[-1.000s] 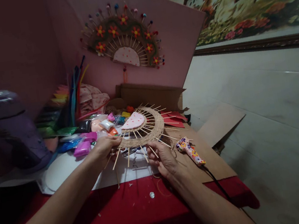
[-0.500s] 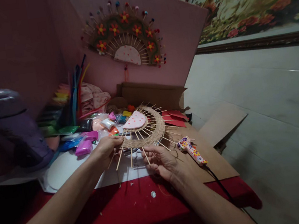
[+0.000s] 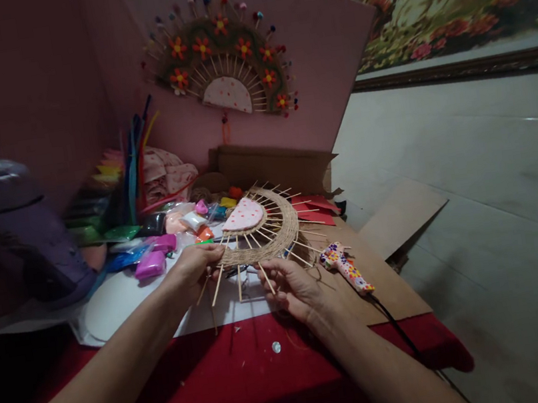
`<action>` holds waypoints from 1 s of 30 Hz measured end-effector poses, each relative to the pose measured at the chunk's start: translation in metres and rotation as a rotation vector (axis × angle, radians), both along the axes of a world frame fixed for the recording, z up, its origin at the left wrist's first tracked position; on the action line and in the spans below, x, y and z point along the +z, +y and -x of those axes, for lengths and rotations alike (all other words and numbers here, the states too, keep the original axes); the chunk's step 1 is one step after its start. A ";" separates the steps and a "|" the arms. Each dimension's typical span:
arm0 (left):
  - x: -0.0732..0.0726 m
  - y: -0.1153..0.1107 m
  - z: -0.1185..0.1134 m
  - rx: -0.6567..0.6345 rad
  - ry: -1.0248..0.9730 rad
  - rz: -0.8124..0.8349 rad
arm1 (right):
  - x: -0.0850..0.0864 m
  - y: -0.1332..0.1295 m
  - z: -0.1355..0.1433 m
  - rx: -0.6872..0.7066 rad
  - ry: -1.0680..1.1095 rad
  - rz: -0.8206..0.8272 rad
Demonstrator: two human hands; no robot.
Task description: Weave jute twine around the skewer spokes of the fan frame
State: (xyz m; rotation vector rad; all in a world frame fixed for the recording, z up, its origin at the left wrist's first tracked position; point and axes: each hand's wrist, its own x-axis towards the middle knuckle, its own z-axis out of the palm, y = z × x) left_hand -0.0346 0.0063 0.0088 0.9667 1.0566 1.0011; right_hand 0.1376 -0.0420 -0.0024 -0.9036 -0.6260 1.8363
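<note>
Between my hands is a half-round fan [image 3: 288,222] made of thin wooden sticks, with a woven twine band and a white, red-dotted centre piece. My left hand [image 3: 197,269] pinches the near end of the twine band, thumb on top. My right hand [image 3: 289,286] has its fingers closed around a stick and the band's lower edge; some of its fingertips are hidden behind. The sticks' tips poke out past the band all around. Just right of the fan lies a flower-patterned glue gun [image 3: 347,267] with a black cord.
Colourful clay packets [image 3: 151,263] lie behind my left hand, near a purple bottle [image 3: 15,232] and upright pipe cleaners [image 3: 139,160]. A finished flowered fan [image 3: 221,53] hangs on the pink board. Cardboard [image 3: 389,298] and red paper [image 3: 316,211] lie at right on the red cloth [image 3: 225,383].
The view has shifted very slightly. Both hands keep their hold on the fan, which stays almost in the same place.
</note>
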 end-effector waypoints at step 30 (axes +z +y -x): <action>0.017 -0.014 -0.001 -0.063 0.210 -0.086 | -0.002 -0.001 -0.002 0.060 0.018 0.026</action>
